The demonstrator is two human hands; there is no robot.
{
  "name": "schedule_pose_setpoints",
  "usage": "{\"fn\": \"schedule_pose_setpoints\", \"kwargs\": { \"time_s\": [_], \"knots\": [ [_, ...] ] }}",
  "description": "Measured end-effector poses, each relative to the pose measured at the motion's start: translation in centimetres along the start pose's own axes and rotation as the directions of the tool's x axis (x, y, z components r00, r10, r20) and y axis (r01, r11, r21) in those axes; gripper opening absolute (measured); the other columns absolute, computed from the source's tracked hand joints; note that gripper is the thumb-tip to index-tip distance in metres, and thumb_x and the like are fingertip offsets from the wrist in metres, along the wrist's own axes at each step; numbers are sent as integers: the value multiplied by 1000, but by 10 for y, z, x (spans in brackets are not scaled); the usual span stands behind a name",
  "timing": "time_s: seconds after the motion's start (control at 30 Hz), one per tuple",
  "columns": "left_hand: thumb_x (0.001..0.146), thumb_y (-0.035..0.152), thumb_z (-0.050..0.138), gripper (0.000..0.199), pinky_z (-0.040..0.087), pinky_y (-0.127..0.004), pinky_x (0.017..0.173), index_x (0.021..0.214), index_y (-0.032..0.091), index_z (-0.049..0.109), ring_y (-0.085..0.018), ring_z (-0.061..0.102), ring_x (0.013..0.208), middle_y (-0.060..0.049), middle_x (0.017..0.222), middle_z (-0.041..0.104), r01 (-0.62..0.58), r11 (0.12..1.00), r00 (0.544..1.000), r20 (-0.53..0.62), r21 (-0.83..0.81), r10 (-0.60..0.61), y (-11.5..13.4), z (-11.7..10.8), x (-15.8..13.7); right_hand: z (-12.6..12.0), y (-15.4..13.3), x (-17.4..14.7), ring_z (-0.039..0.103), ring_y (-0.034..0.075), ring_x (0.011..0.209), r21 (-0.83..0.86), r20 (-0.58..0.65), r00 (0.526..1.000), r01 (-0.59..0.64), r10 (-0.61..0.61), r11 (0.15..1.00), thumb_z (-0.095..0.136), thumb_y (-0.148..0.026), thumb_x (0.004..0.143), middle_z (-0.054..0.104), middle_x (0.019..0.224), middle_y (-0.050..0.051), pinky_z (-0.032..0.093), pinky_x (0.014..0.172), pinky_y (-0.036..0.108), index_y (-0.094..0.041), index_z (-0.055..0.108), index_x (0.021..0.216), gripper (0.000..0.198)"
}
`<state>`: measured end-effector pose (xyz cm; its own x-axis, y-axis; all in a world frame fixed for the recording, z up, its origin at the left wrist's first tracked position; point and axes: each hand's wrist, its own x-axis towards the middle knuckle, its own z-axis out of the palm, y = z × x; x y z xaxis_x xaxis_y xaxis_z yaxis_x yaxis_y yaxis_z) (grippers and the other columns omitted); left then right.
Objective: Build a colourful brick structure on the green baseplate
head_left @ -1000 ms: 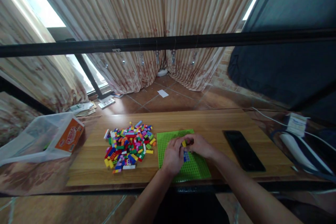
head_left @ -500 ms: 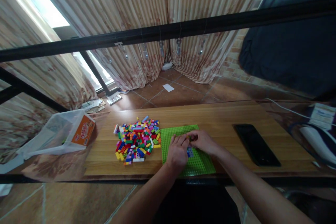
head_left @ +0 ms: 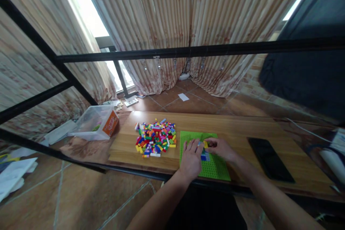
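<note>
A green studded baseplate [head_left: 215, 170] lies on the wooden board. Over its upper left part rests my left hand [head_left: 191, 158], palm down, fingers stretched forward and slightly apart; its fingertips touch the bricks there. My right hand [head_left: 222, 149] comes in from the right with thumb and fingers pinched at a yellow brick [head_left: 206, 144]. Just below the fingers, blue bricks [head_left: 204, 157] sit on the plate, partly covered by my left hand. Left of the plate is a loose pile of colourful toy bricks [head_left: 155, 138].
A black phone [head_left: 270, 160] lies on the wooden board [head_left: 239, 125] at the right. Beyond the board's left end stands a clear plastic box [head_left: 90, 134] with an orange label. A dark metal rail [head_left: 172, 54] crosses beyond the board, in front of curtains. A white cable [head_left: 307, 129] runs at the right.
The view has turned, so the scene sits further right and more floor shows at left. My right fingers have drawn slightly back from the left hand, and the yellow brick now shows between them.
</note>
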<state>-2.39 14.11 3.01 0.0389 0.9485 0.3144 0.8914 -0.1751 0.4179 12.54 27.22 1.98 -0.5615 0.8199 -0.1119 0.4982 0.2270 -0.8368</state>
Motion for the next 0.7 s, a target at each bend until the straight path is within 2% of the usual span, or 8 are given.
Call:
{"fn": "schedule_pose_setpoints", "kwargs": {
  "time_s": [0.1,0.23,0.3,0.4,0.47,0.57,0.63,0.7],
  "knots": [
    [84,14,48,46,33,-53,108,130,20,50,-28,43,128,-11,137,51,52,998,998,-44,-33,-53,-3,-16,-22,-12,11,0,55,16,62,33,-18,1000,2,-1,999,71,-34,57,61,66,0,44,60,29,-18,74,91,38],
    [86,11,44,39,39,-48,105,122,20,55,-25,49,121,-11,129,56,129,990,977,-162,-50,-136,-25,-34,-61,-20,24,5,58,18,63,26,-54,999,-7,9,1000,74,-36,55,64,71,2,47,61,33,-19,73,96,45],
    [87,10,43,38,41,-46,103,121,20,55,-24,51,119,-11,126,57,177,983,954,-239,-50,-184,-40,-41,-81,-18,28,4,60,19,64,35,-99,995,-10,14,999,74,-38,55,65,73,3,48,63,35,-18,70,103,52],
    [88,10,43,36,44,-44,100,121,19,54,-23,53,116,-12,121,59,278,960,893,-358,-40,-274,-61,-51,-104,-8,28,-8,62,21,68,50,-204,979,-14,23,999,73,-42,58,67,81,5,51,67,37,-17,64,114,62],
    [88,12,46,33,46,-44,98,120,18,55,-23,55,113,-12,117,61,336,941,852,-417,-28,-317,-73,-57,-112,1,27,-24,64,22,74,15,-344,939,-14,18,1000,69,-46,64,67,91,8,52,70,39,-18,60,119,62],
    [88,16,50,32,46,-45,96,119,18,55,-24,56,110,-12,114,62,381,924,817,-464,-14,-344,-85,-63,-115,16,27,-56,65,24,80,-81,-572,820,-45,-10,996,57,-50,76,67,98,11,51,74,40,-18,62,113,49],
    [87,19,52,32,46,-45,96,119,17,55,-24,56,111,-12,115,62,385,923,810,-474,-14,-345,-90,-66,-111,24,28,-74,64,24,81,-126,-635,772,-60,-34,990,53,-50,79,67,98,11,51,76,40,-18,63,108,45],
    [86,22,54,34,46,-45,96,120,17,55,-25,55,111,-12,116,61,386,923,814,-468,-9,-345,-93,-68,-103,29,28,-84,64,24,82,-147,-654,755,-73,-42,986,52,-49,81,67,98,12,50,78,40,-17,64,107,43]
  ]
}}
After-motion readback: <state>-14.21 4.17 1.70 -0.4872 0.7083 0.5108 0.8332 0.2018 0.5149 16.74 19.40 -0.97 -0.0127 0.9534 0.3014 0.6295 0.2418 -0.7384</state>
